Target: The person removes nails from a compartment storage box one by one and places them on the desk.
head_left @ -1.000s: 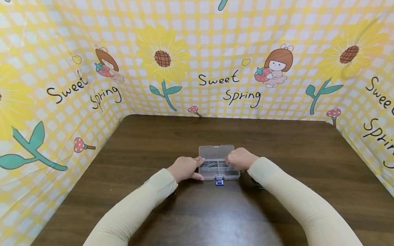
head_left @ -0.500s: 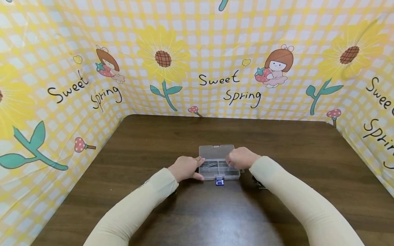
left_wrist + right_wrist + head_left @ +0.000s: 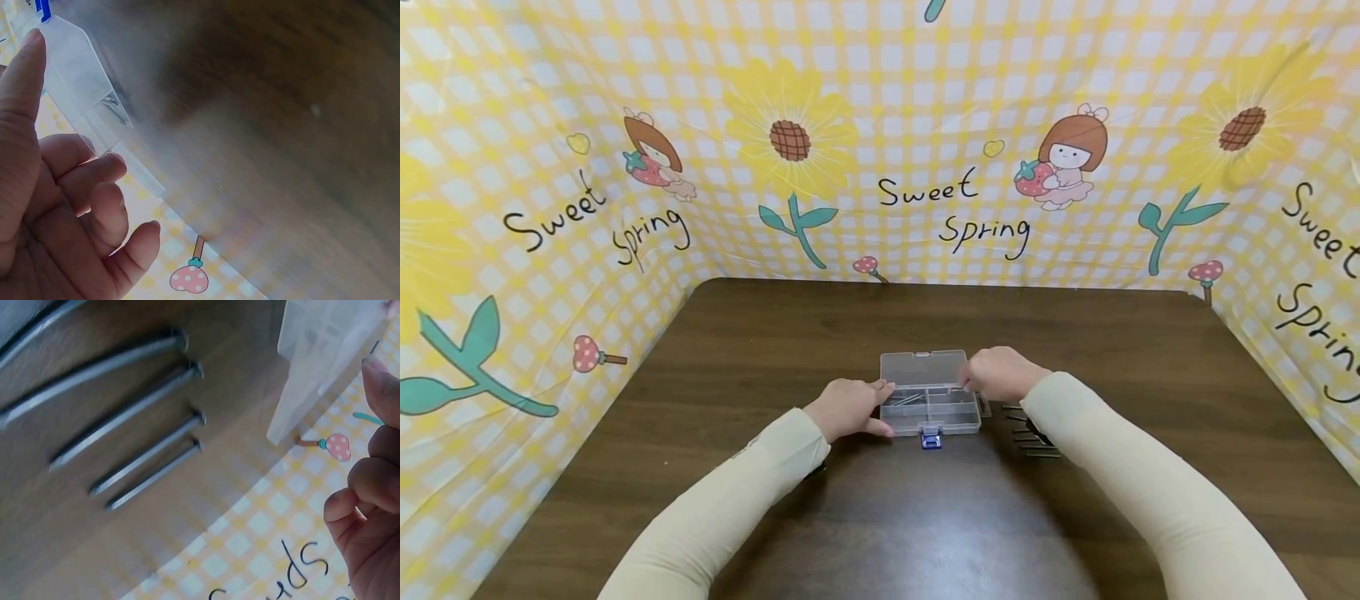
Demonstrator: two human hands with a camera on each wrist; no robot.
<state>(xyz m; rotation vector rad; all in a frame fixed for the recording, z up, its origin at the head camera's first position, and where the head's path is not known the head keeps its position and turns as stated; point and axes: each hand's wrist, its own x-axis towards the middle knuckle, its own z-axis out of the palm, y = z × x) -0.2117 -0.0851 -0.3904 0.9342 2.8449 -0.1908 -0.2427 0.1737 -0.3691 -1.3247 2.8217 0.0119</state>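
A clear plastic compartment box (image 3: 904, 422) with a blue latch (image 3: 932, 438) stands with its lid (image 3: 917, 368) up. Thin nails (image 3: 906, 400) lie slantwise in its back left compartment. My left hand (image 3: 844, 408) holds the box's left end, thumb at the front and fingers toward the back. My right hand (image 3: 1003, 372) hovers at the back right corner, fingers curled, fingertips close to the rim. A thin dark line shows by one fingertip in the right wrist view; I cannot tell whether it is a nail in the hand.
Several loose nails (image 3: 144, 475) lie in a row on the brown table (image 3: 880, 533), right of the box and beneath the right forearm. A yellow checked cloth (image 3: 917, 108) stands around the table's back and sides.
My right hand has drawn back to the right from over the back right compartment, and its forearm now uncovers more of the loose nails. The left hand keeps its place on the box.
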